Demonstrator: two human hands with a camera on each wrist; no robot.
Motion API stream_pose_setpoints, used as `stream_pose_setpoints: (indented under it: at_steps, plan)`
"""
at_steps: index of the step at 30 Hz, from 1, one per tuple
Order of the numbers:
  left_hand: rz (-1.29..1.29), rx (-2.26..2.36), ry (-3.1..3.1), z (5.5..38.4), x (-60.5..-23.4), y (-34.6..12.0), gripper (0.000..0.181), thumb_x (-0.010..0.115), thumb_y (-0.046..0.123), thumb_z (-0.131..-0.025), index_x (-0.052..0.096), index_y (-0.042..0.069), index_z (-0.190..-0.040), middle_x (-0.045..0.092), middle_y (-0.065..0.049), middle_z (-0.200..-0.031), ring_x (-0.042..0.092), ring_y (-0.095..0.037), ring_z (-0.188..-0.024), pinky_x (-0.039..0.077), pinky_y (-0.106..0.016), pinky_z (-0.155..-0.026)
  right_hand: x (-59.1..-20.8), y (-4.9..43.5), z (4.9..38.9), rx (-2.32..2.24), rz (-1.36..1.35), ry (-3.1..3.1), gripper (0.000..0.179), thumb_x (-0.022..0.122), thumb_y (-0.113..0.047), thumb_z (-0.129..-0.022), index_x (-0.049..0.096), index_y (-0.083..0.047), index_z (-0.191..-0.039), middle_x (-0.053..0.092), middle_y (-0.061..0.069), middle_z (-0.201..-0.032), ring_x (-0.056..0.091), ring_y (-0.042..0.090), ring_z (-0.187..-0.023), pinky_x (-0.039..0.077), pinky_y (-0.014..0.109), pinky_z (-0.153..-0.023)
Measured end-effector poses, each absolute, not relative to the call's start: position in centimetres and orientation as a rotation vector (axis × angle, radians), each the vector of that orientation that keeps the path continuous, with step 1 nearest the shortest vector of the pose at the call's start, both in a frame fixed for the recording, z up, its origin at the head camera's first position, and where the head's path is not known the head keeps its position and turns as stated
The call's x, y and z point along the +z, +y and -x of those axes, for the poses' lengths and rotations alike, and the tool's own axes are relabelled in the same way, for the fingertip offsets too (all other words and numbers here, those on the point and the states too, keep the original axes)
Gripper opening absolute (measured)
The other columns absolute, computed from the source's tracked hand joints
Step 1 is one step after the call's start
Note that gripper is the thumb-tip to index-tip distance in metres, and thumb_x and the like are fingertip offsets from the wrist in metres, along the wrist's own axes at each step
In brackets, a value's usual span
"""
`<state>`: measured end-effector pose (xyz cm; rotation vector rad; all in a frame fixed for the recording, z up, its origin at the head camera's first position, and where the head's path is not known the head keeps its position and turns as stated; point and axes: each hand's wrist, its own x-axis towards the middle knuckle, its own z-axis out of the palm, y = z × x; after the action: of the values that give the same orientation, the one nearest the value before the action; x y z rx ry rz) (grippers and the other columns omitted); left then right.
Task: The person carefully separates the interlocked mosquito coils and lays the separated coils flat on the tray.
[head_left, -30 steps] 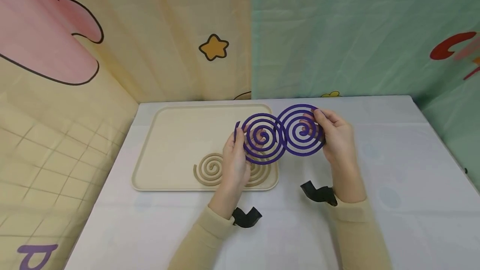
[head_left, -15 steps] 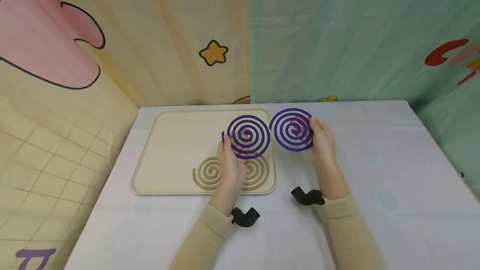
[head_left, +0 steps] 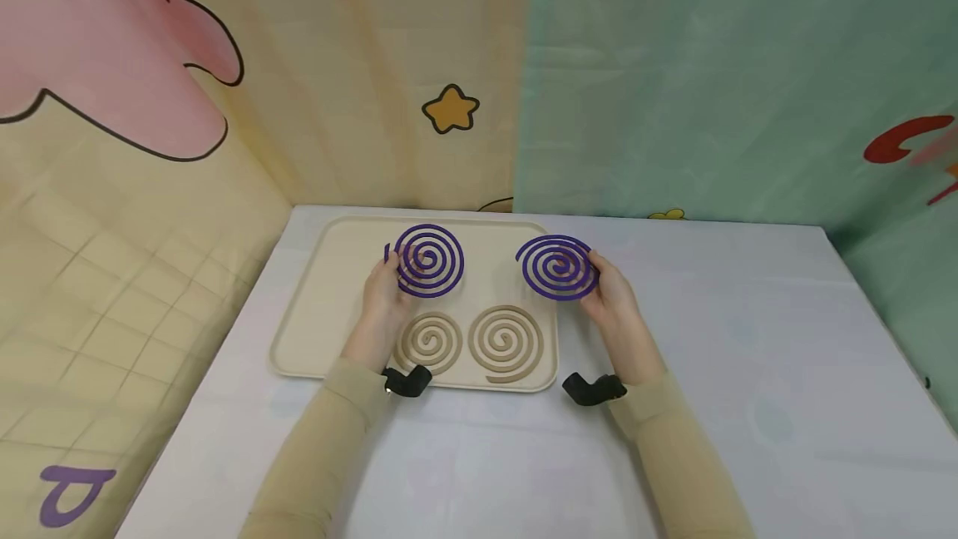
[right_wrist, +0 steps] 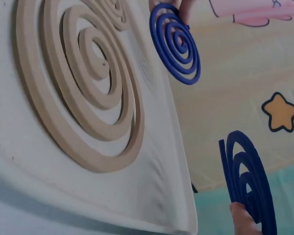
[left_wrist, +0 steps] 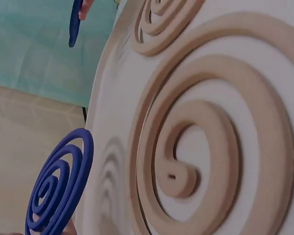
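Note:
My left hand (head_left: 379,306) pinches a purple-blue mosquito coil (head_left: 429,259) by its left edge, above the tray's middle. In my right hand (head_left: 617,306) is a second purple-blue mosquito coil (head_left: 559,265), gripped at its right edge over the tray's right side. The two coils are apart, and both tilt in the air. Below them, two tan mosquito coils lie flat side by side: one tan coil (head_left: 430,341) partly behind my left wrist, the other tan coil (head_left: 506,341) in full view. The left wrist view shows a tan coil (left_wrist: 181,176) close up, with the purple-blue coil (left_wrist: 81,171) held beyond it.
A cream rectangular tray (head_left: 329,273) with a low rim lies on the white-covered table (head_left: 733,356). Printed curtains (head_left: 636,90) stand behind and to the sides. A black strap piece sticks out from each sleeve cuff.
My hands have moved leftward, the left one farther, and the gap between the two purple-blue coils has widened. Earlier they overlapped in view. More of the right tan coil now shows.

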<state>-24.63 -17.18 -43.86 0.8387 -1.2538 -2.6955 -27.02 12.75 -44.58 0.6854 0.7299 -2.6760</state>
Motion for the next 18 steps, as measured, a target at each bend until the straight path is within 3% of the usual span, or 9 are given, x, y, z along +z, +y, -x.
stream_pose_setpoints:
  at_steps: [5,9,12,16,18]
  plan:
    - [-1.089,-2.790,-1.325,27.0,-44.7,-18.9,0.014,0.042,0.021,-0.106,0.052,0.013,-0.112,0.061,0.005,-0.097,0.061,-0.002,-0.088,0.050,-0.013,-0.092,-45.4,13.2,29.0,-2.542,-0.690,0.754,0.014,0.034,-0.016,-0.107,0.044,-0.006,-0.108,0.065,0.004,-0.082,0.066,0.009,-0.075,0.056,0.017,-0.074]
    - [-1.186,-2.836,-1.349,28.5,-45.5,-18.7,0.017,0.039,0.015,-0.106,0.048,0.010,-0.120,0.058,0.004,-0.100,0.059,-0.001,-0.091,0.048,-0.013,-0.094,-45.7,12.6,30.3,-2.448,-0.653,0.808,0.017,0.032,-0.016,-0.107,0.045,-0.005,-0.105,0.065,0.004,-0.079,0.066,0.009,-0.072,0.056,0.019,-0.070]
    - [-1.172,-2.887,-1.318,29.9,-46.8,-18.6,0.023,0.039,0.010,-0.106,0.046,0.008,-0.128,0.057,0.001,-0.104,0.058,-0.003,-0.095,0.049,-0.013,-0.093,-45.7,12.1,30.8,-2.412,-0.650,0.848,0.017,0.031,-0.017,-0.107,0.044,-0.006,-0.104,0.064,0.003,-0.078,0.065,0.008,-0.071,0.056,0.018,-0.068]
    - [-0.978,-2.897,-1.427,31.4,-49.2,-18.9,0.030,0.049,0.005,-0.101,0.049,0.000,-0.130,0.059,-0.005,-0.107,0.061,-0.007,-0.092,0.053,-0.015,-0.087,-45.6,11.4,31.3,-2.393,-0.649,0.935,0.018,0.032,-0.018,-0.108,0.045,-0.007,-0.105,0.065,0.002,-0.078,0.065,0.007,-0.070,0.056,0.018,-0.067]
    - [-0.919,-2.757,-1.701,31.1,-48.7,-18.5,0.036,0.049,0.008,-0.101,0.047,-0.003,-0.136,0.058,-0.009,-0.118,0.061,-0.009,-0.100,0.051,-0.018,-0.095,-45.6,11.1,31.5,-2.371,-0.641,0.990,0.018,0.032,-0.020,-0.108,0.046,-0.008,-0.106,0.065,0.001,-0.079,0.065,0.007,-0.071,0.056,0.019,-0.068]
